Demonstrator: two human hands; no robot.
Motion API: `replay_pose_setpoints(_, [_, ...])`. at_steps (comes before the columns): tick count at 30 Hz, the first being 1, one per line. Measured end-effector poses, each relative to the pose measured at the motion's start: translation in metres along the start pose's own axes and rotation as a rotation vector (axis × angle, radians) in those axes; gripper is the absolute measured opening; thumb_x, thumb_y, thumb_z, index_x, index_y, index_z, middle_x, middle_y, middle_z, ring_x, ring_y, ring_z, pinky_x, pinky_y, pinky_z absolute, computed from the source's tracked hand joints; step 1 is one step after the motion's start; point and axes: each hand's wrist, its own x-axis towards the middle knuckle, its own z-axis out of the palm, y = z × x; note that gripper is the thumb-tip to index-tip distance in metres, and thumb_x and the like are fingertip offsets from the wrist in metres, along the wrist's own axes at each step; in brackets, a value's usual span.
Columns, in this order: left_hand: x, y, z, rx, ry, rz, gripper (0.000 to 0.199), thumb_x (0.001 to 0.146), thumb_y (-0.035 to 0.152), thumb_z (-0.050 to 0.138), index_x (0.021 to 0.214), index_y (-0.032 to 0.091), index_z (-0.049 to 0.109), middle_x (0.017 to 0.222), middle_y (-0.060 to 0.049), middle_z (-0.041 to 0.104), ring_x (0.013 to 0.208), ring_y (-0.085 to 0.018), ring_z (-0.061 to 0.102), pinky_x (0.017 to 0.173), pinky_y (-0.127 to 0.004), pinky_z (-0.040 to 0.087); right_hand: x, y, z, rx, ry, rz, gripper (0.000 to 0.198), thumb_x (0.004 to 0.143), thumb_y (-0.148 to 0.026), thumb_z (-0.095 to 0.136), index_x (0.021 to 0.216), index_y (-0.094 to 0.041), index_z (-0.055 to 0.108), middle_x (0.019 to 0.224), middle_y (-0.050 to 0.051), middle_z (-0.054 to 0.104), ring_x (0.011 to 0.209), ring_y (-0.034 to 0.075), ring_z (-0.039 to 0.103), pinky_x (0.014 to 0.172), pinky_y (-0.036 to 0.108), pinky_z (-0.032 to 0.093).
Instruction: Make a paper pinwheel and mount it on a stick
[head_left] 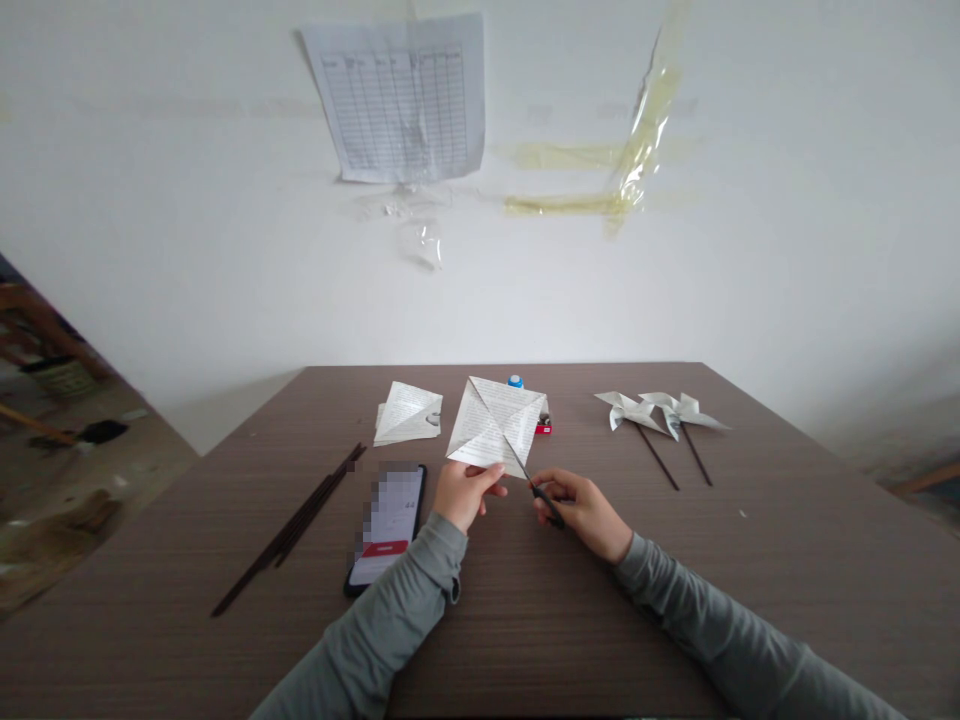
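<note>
With the left hand [465,494] pinching the paper square [487,418] by its near edge above the table [757,560] – the right hand [583,508] clasping scissors [552,508] at the near right corner – cutting too far could sever the centre

The paper square [487,440] is white with rows of dark print; the scissors [548,504] have black handles. Brown, finely streaked grain patterns the worktop [525,630]. Both pinwheels [621,411] are white on dark brown sticks [658,458], the sleeves [360,640] grey, the cap [514,381] blue.
</note>
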Motion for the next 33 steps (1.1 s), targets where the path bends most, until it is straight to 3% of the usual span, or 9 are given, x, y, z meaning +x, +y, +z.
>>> replay_pose_setpoints(8, [0.007,-0.013,-0.006,0.028,-0.039,0.023,0.015,0.099,0.013,0.097,0.099,0.019,0.083,0.102,-0.009,0.096,0.077,-0.024,0.093,0.044,-0.019,0.042,0.003,0.010,-0.008,0.020,0.010,0.024,0.056,0.080,-0.073,0.106,0.105,-0.029,0.083,0.072,0.003,0.083,0.069,0.028,0.076,0.078,0.048,0.067])
replay_pose_setpoints(12, [0.012,-0.020,-0.013,0.126,0.064,0.116,0.040,0.089,0.022,0.112,0.114,0.023,0.081,0.107,-0.007,0.095,0.087,-0.027,0.094,0.051,-0.022,0.053,0.006,0.012,-0.019,-0.009,0.010,0.060,0.058,0.076,-0.074,0.106,0.103,-0.028,0.083,0.069,0.001,0.081,0.066,0.026,0.074,0.073,0.044,0.065])
replay_pose_setpoints(16, [0.023,-0.030,-0.022,0.296,0.241,0.330,0.043,0.089,0.023,0.111,0.113,0.025,0.075,0.095,0.001,0.083,0.091,-0.028,0.090,0.081,-0.034,0.070,0.009,0.017,-0.030,-0.072,-0.010,0.119,0.057,0.075,-0.073,0.106,0.100,-0.028,0.082,0.068,0.000,0.080,0.064,0.024,0.072,0.069,0.040,0.062])
replay_pose_setpoints(19, [0.035,-0.042,-0.029,0.552,0.348,0.535,0.041,0.086,0.018,0.108,0.109,0.025,0.075,0.105,-0.001,0.078,0.104,-0.031,0.086,0.104,-0.048,0.073,0.011,0.020,-0.033,-0.132,-0.025,0.179,0.054,0.075,-0.068,0.107,0.097,-0.027,0.080,0.067,-0.001,0.079,0.065,0.023,0.073,0.071,0.040,0.062])
replay_pose_setpoints(22, [0.041,-0.052,-0.034,0.821,0.298,0.683,0.029,0.092,0.019,0.104,0.111,0.025,0.083,0.119,-0.006,0.081,0.123,-0.036,0.084,0.117,-0.057,0.072,0.012,0.022,-0.035,-0.185,-0.034,0.212,0.047,0.078,-0.062,0.106,0.096,-0.027,0.081,0.066,-0.001,0.079,0.066,0.024,0.075,0.074,0.040,0.064])
replay_pose_setpoints(24, [0.039,-0.055,-0.033,0.949,0.190,0.721,0.027,0.100,0.018,0.098,0.124,0.026,0.091,0.137,-0.011,0.086,0.137,-0.037,0.084,0.124,-0.057,0.072,0.011,0.021,-0.035,-0.213,-0.046,0.218,0.040,0.081,-0.056,0.105,0.095,-0.027,0.082,0.066,-0.001,0.080,0.066,0.025,0.076,0.074,0.040,0.064])
replay_pose_setpoints(28, [0.029,-0.055,-0.027,1.159,-0.017,0.638,0.041,0.112,0.018,0.089,0.150,0.029,0.097,0.170,-0.016,0.087,0.170,-0.045,0.074,0.144,-0.069,0.063,0.010,0.017,-0.036,-0.280,-0.077,0.219,0.027,0.086,-0.048,0.098,0.096,-0.025,0.087,0.068,0.001,0.082,0.067,0.025,0.077,0.073,0.038,0.063])
replay_pose_setpoints(31, [0.022,-0.052,-0.024,1.264,-0.096,0.554,0.044,0.118,0.021,0.084,0.159,0.032,0.096,0.177,-0.016,0.087,0.178,-0.049,0.069,0.150,-0.086,0.051,0.009,0.015,-0.039,-0.358,-0.073,0.216,0.025,0.089,-0.047,0.096,0.100,-0.025,0.092,0.070,0.002,0.085,0.071,0.026,0.081,0.073,0.037,0.063])
replay_pose_setpoints(33, [0.019,-0.047,-0.022,1.306,-0.111,0.516,0.044,0.121,0.023,0.082,0.162,0.032,0.095,0.180,-0.016,0.085,0.178,-0.050,0.069,0.151,-0.088,0.049,0.009,0.014,-0.042,-0.414,-0.075,0.206,0.026,0.090,-0.047,0.095,0.102,-0.025,0.094,0.072,0.003,0.087,0.074,0.027,0.083,0.072,0.036,0.063])
